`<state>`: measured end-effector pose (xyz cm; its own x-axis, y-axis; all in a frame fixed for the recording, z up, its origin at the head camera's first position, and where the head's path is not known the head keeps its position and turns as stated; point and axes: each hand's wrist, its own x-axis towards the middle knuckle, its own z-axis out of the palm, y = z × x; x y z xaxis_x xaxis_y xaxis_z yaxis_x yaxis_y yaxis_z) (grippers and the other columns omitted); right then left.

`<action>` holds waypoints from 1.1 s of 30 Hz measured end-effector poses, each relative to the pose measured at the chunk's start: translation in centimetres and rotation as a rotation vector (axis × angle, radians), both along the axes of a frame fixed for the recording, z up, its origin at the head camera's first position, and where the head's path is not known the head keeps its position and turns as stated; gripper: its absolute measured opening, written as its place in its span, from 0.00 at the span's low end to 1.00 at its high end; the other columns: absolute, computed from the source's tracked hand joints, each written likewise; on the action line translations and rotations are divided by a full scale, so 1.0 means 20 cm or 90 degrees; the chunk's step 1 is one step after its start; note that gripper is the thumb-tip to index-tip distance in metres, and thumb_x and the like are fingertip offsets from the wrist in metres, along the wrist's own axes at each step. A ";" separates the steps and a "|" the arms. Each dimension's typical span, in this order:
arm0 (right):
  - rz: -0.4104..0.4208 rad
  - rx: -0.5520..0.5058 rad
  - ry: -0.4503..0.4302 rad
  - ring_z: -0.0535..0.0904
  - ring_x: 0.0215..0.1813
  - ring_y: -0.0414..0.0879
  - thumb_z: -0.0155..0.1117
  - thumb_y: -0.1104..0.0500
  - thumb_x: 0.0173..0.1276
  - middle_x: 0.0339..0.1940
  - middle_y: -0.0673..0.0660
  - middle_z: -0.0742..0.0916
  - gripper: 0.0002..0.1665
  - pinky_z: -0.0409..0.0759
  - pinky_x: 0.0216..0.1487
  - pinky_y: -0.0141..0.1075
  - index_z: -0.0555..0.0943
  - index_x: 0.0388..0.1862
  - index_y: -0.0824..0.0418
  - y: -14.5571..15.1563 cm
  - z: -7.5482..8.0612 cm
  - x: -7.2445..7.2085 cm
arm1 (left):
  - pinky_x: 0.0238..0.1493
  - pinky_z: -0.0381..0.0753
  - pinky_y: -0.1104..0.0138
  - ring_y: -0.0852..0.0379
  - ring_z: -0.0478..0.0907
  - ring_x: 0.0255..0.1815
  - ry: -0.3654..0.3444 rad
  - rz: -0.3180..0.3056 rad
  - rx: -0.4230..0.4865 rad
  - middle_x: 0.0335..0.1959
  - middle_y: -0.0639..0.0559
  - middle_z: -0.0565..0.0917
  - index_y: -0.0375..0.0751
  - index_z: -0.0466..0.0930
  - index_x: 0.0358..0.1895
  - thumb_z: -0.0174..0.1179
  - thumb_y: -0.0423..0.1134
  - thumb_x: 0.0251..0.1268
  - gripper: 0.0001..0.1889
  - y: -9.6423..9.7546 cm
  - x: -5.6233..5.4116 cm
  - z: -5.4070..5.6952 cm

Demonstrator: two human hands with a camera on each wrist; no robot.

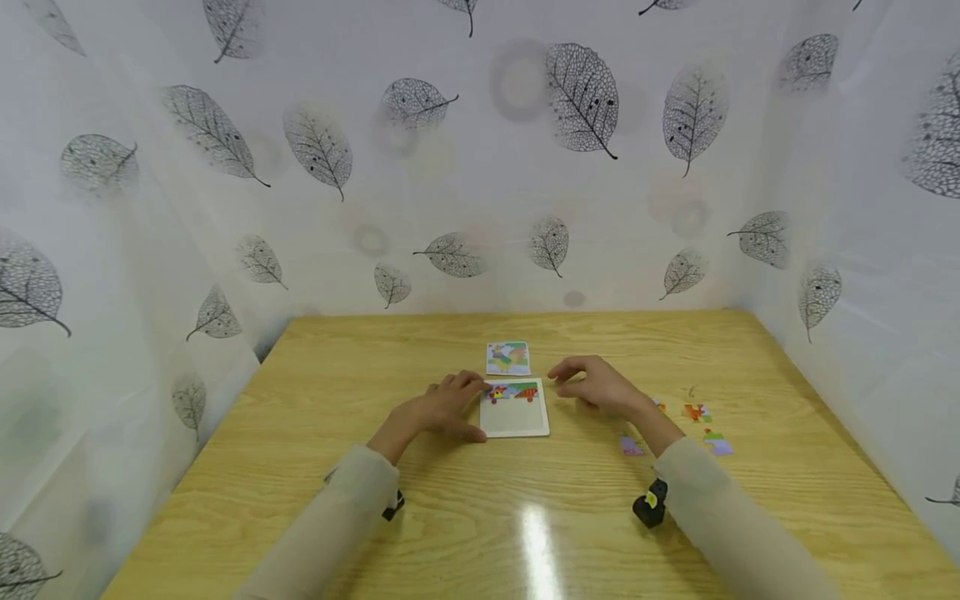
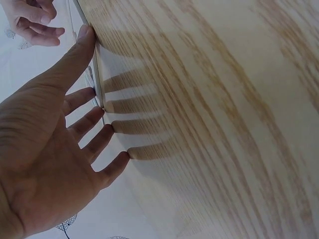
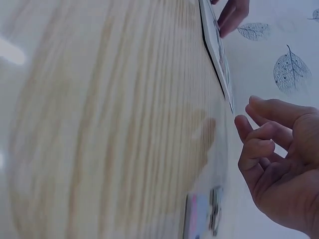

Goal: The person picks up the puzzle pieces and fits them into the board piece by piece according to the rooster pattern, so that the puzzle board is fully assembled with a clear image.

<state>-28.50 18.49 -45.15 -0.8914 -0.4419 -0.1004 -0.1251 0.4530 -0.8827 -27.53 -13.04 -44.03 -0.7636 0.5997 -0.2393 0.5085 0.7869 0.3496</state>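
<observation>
A white-framed jigsaw tray [image 1: 517, 423] lies on the table, with colourful pieces [image 1: 513, 391] fitted along its top strip and a bare grey area below. My left hand [image 1: 447, 406] rests at the tray's left side, its thumb at the near corner and its index finger by the upper left. In the left wrist view, that hand's fingers [image 2: 89, 144] are spread and fairly straight, fingertips down at the tabletop. Just right of the tray hovers my right hand [image 1: 598, 386], fingers loosely bent. The right wrist view shows nothing between its thumb and fingers.
A picture card [image 1: 507, 358] showing a cartoon animal lies just beyond the tray. Loose jigsaw pieces are scattered to the right: an orange one [image 1: 697, 412], a purple-and-green one [image 1: 717, 442] and a purple one [image 1: 632, 446] near the right forearm. Leaf-printed curtains [image 1: 480, 167] enclose the table.
</observation>
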 end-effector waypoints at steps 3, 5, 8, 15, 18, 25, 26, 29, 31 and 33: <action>0.002 0.005 -0.009 0.60 0.15 0.39 0.61 0.65 0.77 0.59 0.69 0.81 0.21 0.65 0.19 0.33 0.78 0.66 0.69 0.06 0.00 0.00 | 0.75 0.59 0.36 0.35 0.58 0.78 0.000 0.000 -0.004 0.78 0.39 0.60 0.41 0.62 0.79 0.71 0.54 0.67 0.43 0.00 0.00 0.00; 0.007 0.005 -0.015 0.60 0.15 0.40 0.61 0.66 0.77 0.59 0.70 0.80 0.22 0.65 0.19 0.34 0.77 0.67 0.70 0.10 0.00 0.01 | 0.74 0.59 0.36 0.35 0.58 0.78 0.000 0.001 -0.002 0.78 0.40 0.61 0.41 0.63 0.78 0.71 0.54 0.66 0.43 0.00 0.00 0.00; 0.005 0.008 -0.022 0.59 0.15 0.40 0.62 0.65 0.77 0.59 0.70 0.79 0.22 0.64 0.18 0.34 0.77 0.67 0.69 0.15 0.00 0.02 | 0.74 0.59 0.36 0.36 0.58 0.78 -0.001 0.000 -0.002 0.78 0.40 0.61 0.42 0.63 0.78 0.71 0.55 0.66 0.44 0.00 0.00 0.00; 0.014 0.024 -0.009 0.60 0.15 0.38 0.62 0.66 0.76 0.62 0.73 0.79 0.23 0.64 0.17 0.31 0.76 0.68 0.70 0.27 0.00 0.05 | 0.74 0.59 0.35 0.36 0.58 0.78 -0.004 0.000 -0.001 0.78 0.41 0.61 0.42 0.63 0.78 0.72 0.56 0.65 0.44 0.00 0.00 0.00; 0.011 0.037 -0.007 0.61 0.15 0.38 0.63 0.66 0.76 0.63 0.73 0.80 0.24 0.65 0.18 0.32 0.77 0.68 0.69 0.32 0.00 0.07 | 0.74 0.58 0.35 0.36 0.58 0.78 -0.005 0.000 -0.002 0.78 0.41 0.60 0.42 0.62 0.78 0.71 0.55 0.65 0.44 -0.01 -0.01 -0.01; 0.052 0.077 0.017 0.80 0.38 0.48 0.68 0.68 0.70 0.63 0.70 0.81 0.26 0.73 0.31 0.34 0.78 0.67 0.68 0.40 0.02 0.07 | 0.75 0.58 0.35 0.36 0.57 0.79 -0.008 0.002 0.002 0.78 0.41 0.60 0.41 0.62 0.79 0.72 0.55 0.65 0.45 0.00 0.00 0.02; 0.062 0.079 0.024 0.80 0.45 0.51 0.68 0.69 0.69 0.63 0.70 0.81 0.26 0.73 0.33 0.35 0.78 0.66 0.68 0.41 0.03 0.07 | 0.75 0.58 0.35 0.36 0.57 0.79 -0.008 0.003 0.000 0.78 0.41 0.60 0.41 0.62 0.79 0.72 0.55 0.65 0.45 0.00 0.00 0.02; 0.083 0.074 0.022 0.81 0.39 0.50 0.69 0.70 0.68 0.62 0.71 0.81 0.27 0.72 0.30 0.34 0.78 0.66 0.70 0.43 0.03 0.07 | 0.75 0.58 0.36 0.36 0.57 0.78 -0.010 0.003 -0.002 0.78 0.41 0.60 0.41 0.62 0.79 0.71 0.55 0.66 0.45 0.00 0.01 0.02; 0.087 0.062 0.012 0.74 0.26 0.43 0.68 0.71 0.68 0.62 0.73 0.80 0.26 0.68 0.24 0.32 0.77 0.65 0.71 0.45 0.03 0.08 | 0.75 0.58 0.36 0.36 0.57 0.78 -0.009 0.002 -0.003 0.78 0.41 0.60 0.41 0.62 0.79 0.71 0.55 0.66 0.44 0.00 0.01 0.02; 0.085 0.054 -0.003 0.63 0.18 0.39 0.67 0.73 0.69 0.63 0.75 0.79 0.25 0.65 0.20 0.31 0.77 0.64 0.72 0.46 0.02 0.08 | 0.75 0.58 0.36 0.36 0.57 0.78 -0.009 0.003 -0.003 0.78 0.41 0.60 0.41 0.62 0.79 0.72 0.55 0.65 0.44 0.00 0.01 0.01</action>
<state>-26.82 27.69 -44.72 -0.8244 -0.5467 -0.1467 -0.1852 0.5054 -0.8428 -27.41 -12.99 -43.75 -0.7633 0.5947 -0.2525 0.4997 0.7911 0.3529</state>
